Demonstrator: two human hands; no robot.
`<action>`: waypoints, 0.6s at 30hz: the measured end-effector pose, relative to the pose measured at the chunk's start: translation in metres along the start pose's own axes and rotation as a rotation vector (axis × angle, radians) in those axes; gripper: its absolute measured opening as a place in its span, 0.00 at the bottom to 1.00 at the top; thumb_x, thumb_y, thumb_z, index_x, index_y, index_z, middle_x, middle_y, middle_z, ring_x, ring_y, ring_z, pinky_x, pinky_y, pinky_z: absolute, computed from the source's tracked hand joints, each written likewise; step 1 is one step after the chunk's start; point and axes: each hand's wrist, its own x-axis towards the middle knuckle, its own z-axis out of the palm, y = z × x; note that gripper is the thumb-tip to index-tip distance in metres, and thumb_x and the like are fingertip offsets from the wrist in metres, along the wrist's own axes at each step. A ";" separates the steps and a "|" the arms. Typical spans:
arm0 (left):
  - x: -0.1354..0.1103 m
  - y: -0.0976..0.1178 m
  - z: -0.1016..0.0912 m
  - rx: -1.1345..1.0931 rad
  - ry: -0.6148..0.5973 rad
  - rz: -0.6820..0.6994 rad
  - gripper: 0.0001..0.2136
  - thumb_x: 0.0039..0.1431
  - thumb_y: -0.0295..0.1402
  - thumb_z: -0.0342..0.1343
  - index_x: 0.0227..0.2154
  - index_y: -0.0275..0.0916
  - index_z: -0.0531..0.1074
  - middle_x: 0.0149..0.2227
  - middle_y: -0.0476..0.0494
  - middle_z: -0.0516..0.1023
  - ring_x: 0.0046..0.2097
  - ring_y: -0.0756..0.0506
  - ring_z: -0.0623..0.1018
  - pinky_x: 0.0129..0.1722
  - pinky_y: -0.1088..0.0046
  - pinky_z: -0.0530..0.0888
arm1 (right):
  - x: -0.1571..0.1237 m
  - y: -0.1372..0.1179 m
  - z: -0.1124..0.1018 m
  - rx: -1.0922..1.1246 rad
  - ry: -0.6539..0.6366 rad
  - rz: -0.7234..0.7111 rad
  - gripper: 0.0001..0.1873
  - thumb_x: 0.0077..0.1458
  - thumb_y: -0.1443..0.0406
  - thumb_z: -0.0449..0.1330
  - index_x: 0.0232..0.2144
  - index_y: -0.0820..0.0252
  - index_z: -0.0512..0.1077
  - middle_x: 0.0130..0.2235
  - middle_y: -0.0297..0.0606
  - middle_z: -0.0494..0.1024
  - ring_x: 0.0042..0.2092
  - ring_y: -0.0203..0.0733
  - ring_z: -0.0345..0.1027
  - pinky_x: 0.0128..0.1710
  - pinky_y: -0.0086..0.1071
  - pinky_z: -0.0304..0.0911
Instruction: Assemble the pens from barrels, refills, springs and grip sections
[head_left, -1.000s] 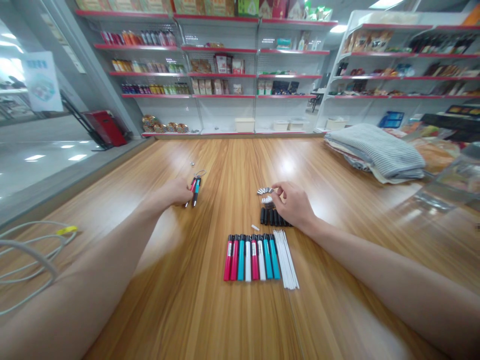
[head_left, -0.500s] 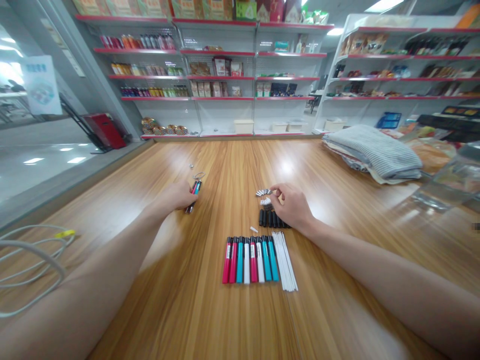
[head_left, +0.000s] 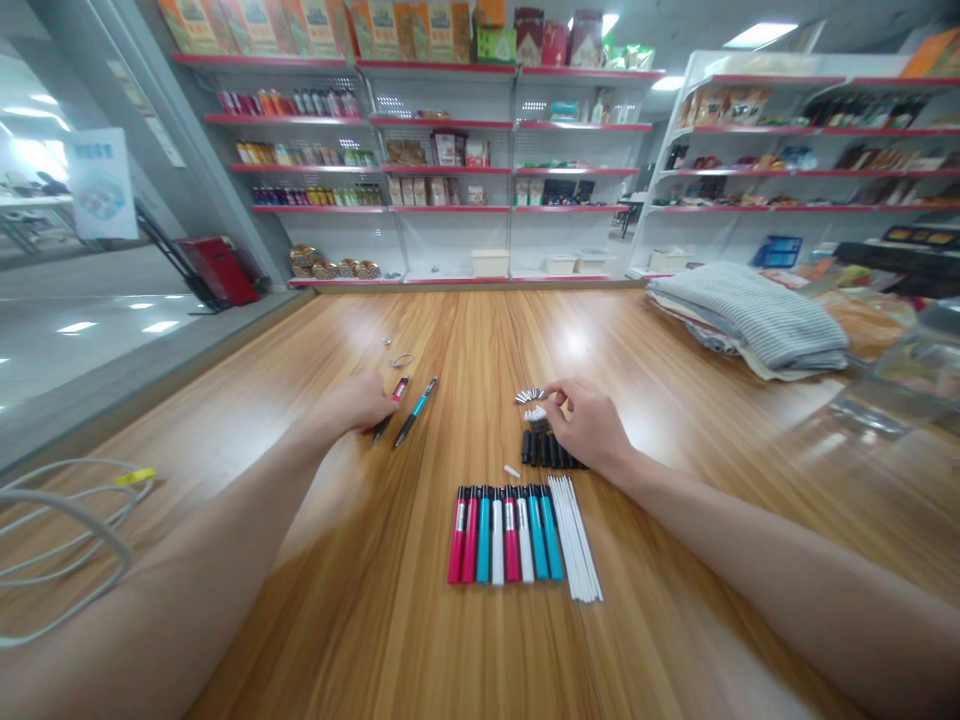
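My left hand [head_left: 366, 402] has its fingers closed on a red-and-black pen [head_left: 400, 391] at the left middle of the table. Just right of it lies a blue-and-black pen [head_left: 416, 412], apart from the hand. My right hand [head_left: 589, 425] has thumb and forefinger pinched beside a fan of silver pen tips [head_left: 529, 396]; whatever is between them is too small to make out. Close below that hand are small white pieces [head_left: 534, 413] and a row of black grips [head_left: 546, 449], partly hidden by it. Nearer me lie pink, blue and white pen barrels [head_left: 498, 540] in a row, beside white refills [head_left: 576, 540].
A loose white piece [head_left: 512, 471] lies above the barrels. A thin ring [head_left: 402, 360] and a tiny shiny part [head_left: 387, 342] rest beyond my left hand. White cable [head_left: 67, 520] coils at left; folded cloths [head_left: 750, 315] and a clear container [head_left: 900, 370] stand at right.
The blue pen has come out of my left hand's hold and lies separately to the right. The red pen stays with the left hand. My right hand keeps its place by the tips.
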 end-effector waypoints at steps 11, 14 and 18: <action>0.003 0.004 0.006 -0.141 -0.040 -0.015 0.20 0.53 0.48 0.50 0.26 0.34 0.75 0.21 0.40 0.77 0.22 0.47 0.75 0.22 0.76 0.69 | 0.001 -0.001 0.000 -0.001 0.010 -0.007 0.09 0.52 0.68 0.54 0.37 0.59 0.72 0.34 0.38 0.73 0.36 0.41 0.66 0.37 0.33 0.61; 0.005 0.003 0.009 -0.108 -0.012 -0.001 0.17 0.52 0.45 0.52 0.31 0.35 0.76 0.23 0.41 0.78 0.25 0.46 0.77 0.25 0.75 0.69 | 0.001 -0.001 -0.001 -0.005 0.009 -0.009 0.09 0.53 0.68 0.54 0.37 0.59 0.72 0.33 0.38 0.73 0.36 0.41 0.67 0.37 0.33 0.61; 0.000 0.008 0.008 -0.010 0.280 0.067 0.19 0.52 0.47 0.52 0.36 0.36 0.75 0.33 0.38 0.80 0.36 0.41 0.78 0.31 0.73 0.69 | 0.001 -0.001 -0.001 -0.015 0.006 -0.019 0.09 0.53 0.68 0.54 0.37 0.59 0.72 0.34 0.38 0.74 0.37 0.41 0.67 0.37 0.33 0.61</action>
